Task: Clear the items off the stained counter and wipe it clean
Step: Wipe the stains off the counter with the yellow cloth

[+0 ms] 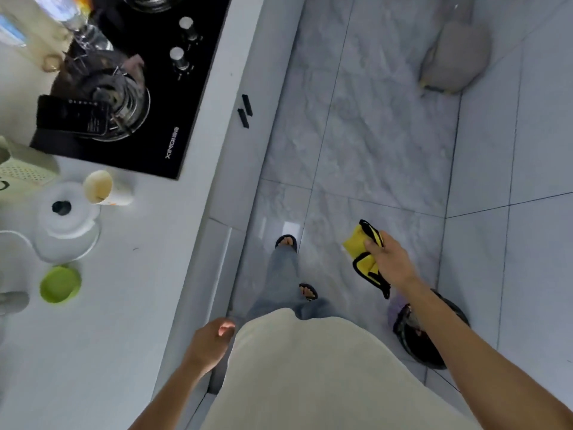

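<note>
My right hand point(389, 259) hangs over the floor, away from the counter, gripping a yellow cloth with black trim point(364, 254). My left hand point(210, 339) hovers by the front edge of the white counter point(139, 290), fingers loosely curled, holding nothing. On the counter stand a white paper cup point(107, 189), a round clear jar with a white lid point(66, 223) and a small green lid point(60, 284). Faint brown ring stains point(51, 63) mark the counter's far left.
A black gas hob point(161, 88) with a steel pot and a black phone point(73, 116) lies at the counter's far end. A black round bin point(431, 333) sits on the tiled floor by my right arm. A grey bag point(455, 57) lies farther off.
</note>
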Demonstrator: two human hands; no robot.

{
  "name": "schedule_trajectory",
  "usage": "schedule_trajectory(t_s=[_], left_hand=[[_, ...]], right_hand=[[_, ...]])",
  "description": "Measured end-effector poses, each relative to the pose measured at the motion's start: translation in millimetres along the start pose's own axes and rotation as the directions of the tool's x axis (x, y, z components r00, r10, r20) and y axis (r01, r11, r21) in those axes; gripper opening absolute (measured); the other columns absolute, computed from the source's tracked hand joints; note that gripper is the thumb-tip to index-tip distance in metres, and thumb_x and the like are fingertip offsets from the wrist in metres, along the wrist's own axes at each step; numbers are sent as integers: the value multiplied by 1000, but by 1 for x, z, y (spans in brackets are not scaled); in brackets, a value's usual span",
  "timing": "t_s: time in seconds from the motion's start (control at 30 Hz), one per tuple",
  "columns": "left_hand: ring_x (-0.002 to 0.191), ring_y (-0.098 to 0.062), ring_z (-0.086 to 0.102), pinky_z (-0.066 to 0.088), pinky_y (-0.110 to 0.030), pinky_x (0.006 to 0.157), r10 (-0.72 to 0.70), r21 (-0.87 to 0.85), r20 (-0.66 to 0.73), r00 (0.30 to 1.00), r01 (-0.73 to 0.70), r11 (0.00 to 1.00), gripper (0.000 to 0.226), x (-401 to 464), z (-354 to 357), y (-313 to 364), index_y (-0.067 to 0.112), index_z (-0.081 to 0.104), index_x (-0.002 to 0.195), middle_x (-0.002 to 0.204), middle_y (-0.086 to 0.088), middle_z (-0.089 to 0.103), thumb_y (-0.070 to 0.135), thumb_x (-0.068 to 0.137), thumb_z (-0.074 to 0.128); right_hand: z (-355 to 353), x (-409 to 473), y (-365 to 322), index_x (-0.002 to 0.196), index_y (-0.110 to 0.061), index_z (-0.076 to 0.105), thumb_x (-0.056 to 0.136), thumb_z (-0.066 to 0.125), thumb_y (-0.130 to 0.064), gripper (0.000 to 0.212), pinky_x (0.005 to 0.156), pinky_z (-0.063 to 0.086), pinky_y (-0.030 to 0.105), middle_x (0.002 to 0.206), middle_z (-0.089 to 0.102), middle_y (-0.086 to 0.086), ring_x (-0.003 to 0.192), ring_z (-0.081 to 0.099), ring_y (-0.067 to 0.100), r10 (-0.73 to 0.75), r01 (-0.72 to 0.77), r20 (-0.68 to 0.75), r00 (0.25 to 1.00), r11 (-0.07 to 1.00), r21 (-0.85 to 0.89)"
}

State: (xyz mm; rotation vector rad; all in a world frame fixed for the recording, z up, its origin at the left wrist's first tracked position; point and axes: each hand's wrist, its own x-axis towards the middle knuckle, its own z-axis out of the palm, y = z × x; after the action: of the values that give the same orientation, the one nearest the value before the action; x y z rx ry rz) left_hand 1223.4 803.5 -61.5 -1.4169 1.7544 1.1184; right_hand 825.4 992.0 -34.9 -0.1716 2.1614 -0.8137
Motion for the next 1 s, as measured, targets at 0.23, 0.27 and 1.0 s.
schedule_trajectory(t_s=[0.23,0.27,1.0], left_hand=[[101,-20,68,44,-27,84,106,12,-10,994,-106,994,22,87,-86,135,29,73,112,113,3,74,30,106,52],[101,-20,68,44,-27,84,131,16,-12,991,-131,991,23,98,-98,159,30,73,114,113,3,73,32,106,52],[102,-20,67,47,-27,86,236,192,31,971,-237,952,31,208,-201,460,23,71,121,124,-4,75,32,111,43]], right_hand=[[-23,44,-11,94,-17,61,106,57,-28,17,69,46,36,85,67,9,76,59,24,148,-147,-37,988,989,10],[-27,46,-11,93,-20,61,106,57,-27,16,70,47,36,85,68,7,76,60,24,165,-164,-47,985,986,20],[-194,275,-124,103,-21,65,105,57,-29,11,76,53,39,91,72,7,81,67,28,262,-259,-73,962,964,59]])
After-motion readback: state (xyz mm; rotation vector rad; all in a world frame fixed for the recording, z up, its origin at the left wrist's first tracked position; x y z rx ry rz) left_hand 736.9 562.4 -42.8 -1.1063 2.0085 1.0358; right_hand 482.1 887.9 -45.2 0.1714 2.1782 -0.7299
